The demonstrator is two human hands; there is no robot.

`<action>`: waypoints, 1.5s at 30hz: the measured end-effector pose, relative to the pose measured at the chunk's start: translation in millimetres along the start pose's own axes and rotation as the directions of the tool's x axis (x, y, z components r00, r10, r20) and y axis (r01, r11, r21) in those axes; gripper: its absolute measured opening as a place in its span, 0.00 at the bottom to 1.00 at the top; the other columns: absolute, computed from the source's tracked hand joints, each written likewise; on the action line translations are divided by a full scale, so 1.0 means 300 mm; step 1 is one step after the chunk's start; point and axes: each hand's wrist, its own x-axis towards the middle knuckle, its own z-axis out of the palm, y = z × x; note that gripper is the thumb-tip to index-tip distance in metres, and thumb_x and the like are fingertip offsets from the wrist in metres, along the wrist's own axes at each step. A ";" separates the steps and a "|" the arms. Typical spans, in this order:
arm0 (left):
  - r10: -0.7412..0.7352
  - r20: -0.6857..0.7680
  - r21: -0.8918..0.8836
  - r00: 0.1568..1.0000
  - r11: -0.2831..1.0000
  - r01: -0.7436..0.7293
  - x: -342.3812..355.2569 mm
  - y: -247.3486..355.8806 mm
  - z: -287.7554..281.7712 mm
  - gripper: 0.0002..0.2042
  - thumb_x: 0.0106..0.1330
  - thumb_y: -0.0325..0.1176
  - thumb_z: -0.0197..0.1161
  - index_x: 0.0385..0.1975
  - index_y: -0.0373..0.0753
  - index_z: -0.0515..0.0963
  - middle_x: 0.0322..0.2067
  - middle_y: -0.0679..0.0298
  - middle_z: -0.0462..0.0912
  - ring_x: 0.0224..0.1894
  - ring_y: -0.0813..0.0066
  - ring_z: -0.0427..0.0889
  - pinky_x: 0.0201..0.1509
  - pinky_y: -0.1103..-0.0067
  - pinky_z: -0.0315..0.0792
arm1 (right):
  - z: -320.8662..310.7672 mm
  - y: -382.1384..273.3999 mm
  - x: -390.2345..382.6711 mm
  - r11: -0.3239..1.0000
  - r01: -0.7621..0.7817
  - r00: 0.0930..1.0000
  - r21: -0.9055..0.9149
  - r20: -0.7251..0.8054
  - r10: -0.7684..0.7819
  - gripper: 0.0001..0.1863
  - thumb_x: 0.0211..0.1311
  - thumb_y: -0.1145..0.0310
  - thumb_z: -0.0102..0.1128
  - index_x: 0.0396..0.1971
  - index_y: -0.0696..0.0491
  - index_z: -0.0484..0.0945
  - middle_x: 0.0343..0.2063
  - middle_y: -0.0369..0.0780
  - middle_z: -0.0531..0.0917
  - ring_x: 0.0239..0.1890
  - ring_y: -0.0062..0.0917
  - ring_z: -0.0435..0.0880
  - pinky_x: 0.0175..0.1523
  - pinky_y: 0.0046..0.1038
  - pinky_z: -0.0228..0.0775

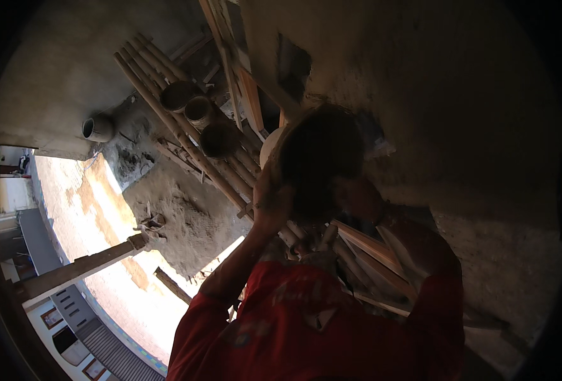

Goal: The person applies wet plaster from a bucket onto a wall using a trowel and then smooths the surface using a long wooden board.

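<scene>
A large dark round container point(319, 152), probably a bucket, is held up before my chest, its inside in deep shadow. My left hand point(273, 202) grips the container's lower left side. My right hand point(357, 198) is at its lower right, with fingers lost in the shadow, so their grip is unclear. A pale rounded object point(269, 148) shows behind the container's left edge.
Bamboo poles point(151, 95) form a platform holding dark buckets point(216, 141). A grey container point(100, 129) lies by the plastered wall point(484, 108). Timber planks point(370, 244) cross below my hands. A beam point(84, 270) spans the sunlit opening at left, with rubble point(179, 216) beside it.
</scene>
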 end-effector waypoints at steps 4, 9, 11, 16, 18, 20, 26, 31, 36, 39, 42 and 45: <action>-0.012 -0.008 -0.315 1.000 0.949 0.009 0.002 0.006 -0.029 0.28 0.50 0.20 0.53 0.57 0.32 0.67 0.47 0.53 0.79 0.50 0.64 0.78 0.53 0.71 0.72 | -0.051 -0.055 -0.012 0.998 0.033 0.980 -0.053 -0.193 -0.042 0.16 0.59 0.63 0.58 0.46 0.52 0.76 0.33 0.44 0.84 0.34 0.42 0.84 0.41 0.40 0.76; 0.060 -0.050 -0.422 0.997 0.904 -0.075 0.019 -0.053 -0.056 0.31 0.50 0.17 0.52 0.61 0.32 0.65 0.50 0.60 0.77 0.52 0.73 0.75 0.54 0.79 0.71 | -0.148 -0.091 0.005 0.973 0.118 0.978 -0.198 -0.145 -0.149 0.18 0.59 0.62 0.58 0.47 0.53 0.75 0.32 0.46 0.84 0.35 0.42 0.84 0.42 0.42 0.76; 0.065 -0.057 -0.304 0.996 0.949 -0.079 0.036 -0.085 -0.088 0.30 0.51 0.19 0.53 0.60 0.30 0.65 0.51 0.56 0.76 0.54 0.68 0.75 0.57 0.75 0.69 | -0.184 -0.139 0.004 0.991 -0.056 0.992 -0.119 -0.122 0.041 0.20 0.57 0.63 0.62 0.49 0.53 0.75 0.31 0.47 0.82 0.35 0.40 0.84 0.43 0.39 0.76; -0.109 -0.011 -0.404 0.994 0.910 0.096 0.028 -0.120 -0.157 0.27 0.53 0.18 0.53 0.58 0.31 0.66 0.48 0.58 0.77 0.49 0.71 0.77 0.53 0.77 0.72 | -0.317 -0.296 -0.028 0.991 -0.125 0.987 -0.043 -0.103 0.120 0.22 0.54 0.65 0.66 0.49 0.55 0.75 0.29 0.44 0.82 0.36 0.36 0.83 0.46 0.35 0.73; -0.085 -0.074 -0.366 0.994 0.929 0.052 0.031 -0.117 -0.173 0.25 0.53 0.17 0.52 0.56 0.32 0.68 0.45 0.61 0.77 0.46 0.76 0.77 0.50 0.81 0.72 | -0.362 -0.317 -0.027 1.000 -0.010 0.999 0.025 -0.053 0.012 0.23 0.53 0.66 0.67 0.49 0.55 0.75 0.33 0.42 0.82 0.37 0.35 0.82 0.46 0.34 0.72; -0.083 -0.091 -0.397 0.992 0.917 0.040 0.036 -0.109 -0.185 0.25 0.53 0.17 0.52 0.55 0.32 0.68 0.44 0.61 0.77 0.46 0.76 0.76 0.49 0.81 0.72 | -0.394 -0.308 -0.008 0.985 -0.154 0.984 0.075 0.106 0.146 0.22 0.53 0.66 0.67 0.49 0.55 0.75 0.35 0.42 0.82 0.40 0.33 0.82 0.46 0.34 0.72; -0.097 -0.107 -0.279 0.989 0.958 0.064 0.037 -0.097 -0.204 0.28 0.51 0.18 0.49 0.57 0.30 0.66 0.47 0.59 0.76 0.49 0.74 0.74 0.52 0.79 0.70 | -0.633 -0.230 0.023 0.897 -0.344 0.836 -0.277 -0.526 0.158 0.18 0.63 0.64 0.56 0.49 0.57 0.76 0.37 0.43 0.83 0.40 0.30 0.82 0.48 0.31 0.73; -0.054 -0.047 -0.343 0.997 0.939 0.035 0.066 -0.102 -0.196 0.31 0.49 0.19 0.48 0.60 0.32 0.66 0.53 0.60 0.75 0.57 0.73 0.72 0.61 0.77 0.65 | -0.742 -0.248 -0.108 0.845 -0.429 0.758 -0.321 -0.637 0.143 0.19 0.61 0.60 0.59 0.48 0.54 0.77 0.41 0.44 0.83 0.48 0.38 0.78 0.55 0.38 0.69; 0.069 0.022 -0.380 0.997 0.923 -0.055 0.098 -0.088 -0.131 0.32 0.49 0.19 0.50 0.61 0.29 0.63 0.53 0.55 0.74 0.57 0.68 0.73 0.57 0.75 0.69 | -0.511 -0.238 -0.130 0.751 -0.054 0.946 -0.658 -0.273 -0.172 0.21 0.58 0.63 0.61 0.52 0.50 0.75 0.42 0.45 0.80 0.51 0.39 0.76 0.56 0.40 0.67; 0.017 0.053 -0.183 0.998 0.983 -0.007 0.101 -0.077 -0.078 0.33 0.48 0.20 0.52 0.62 0.31 0.63 0.54 0.50 0.74 0.58 0.61 0.73 0.59 0.72 0.69 | -0.393 -0.228 -0.072 0.708 -0.023 0.997 -0.705 -0.066 -0.033 0.20 0.57 0.68 0.56 0.52 0.51 0.74 0.37 0.44 0.80 0.46 0.38 0.78 0.52 0.40 0.70; 0.045 0.092 -0.093 0.995 0.995 -0.036 0.094 -0.054 -0.031 0.33 0.48 0.21 0.54 0.62 0.34 0.64 0.53 0.48 0.75 0.57 0.57 0.74 0.59 0.69 0.69 | -0.313 -0.206 -0.025 0.624 -0.120 0.992 -0.772 -0.066 0.109 0.21 0.56 0.70 0.54 0.52 0.53 0.72 0.39 0.43 0.79 0.43 0.37 0.78 0.49 0.38 0.71; 0.103 0.051 0.015 0.993 0.995 -0.103 0.083 -0.012 0.018 0.33 0.47 0.21 0.53 0.60 0.32 0.66 0.50 0.53 0.77 0.53 0.64 0.76 0.57 0.72 0.70 | -0.249 -0.125 0.014 0.658 -0.101 0.994 -0.746 -0.044 0.103 0.22 0.55 0.72 0.53 0.52 0.56 0.71 0.34 0.42 0.79 0.35 0.36 0.80 0.43 0.38 0.73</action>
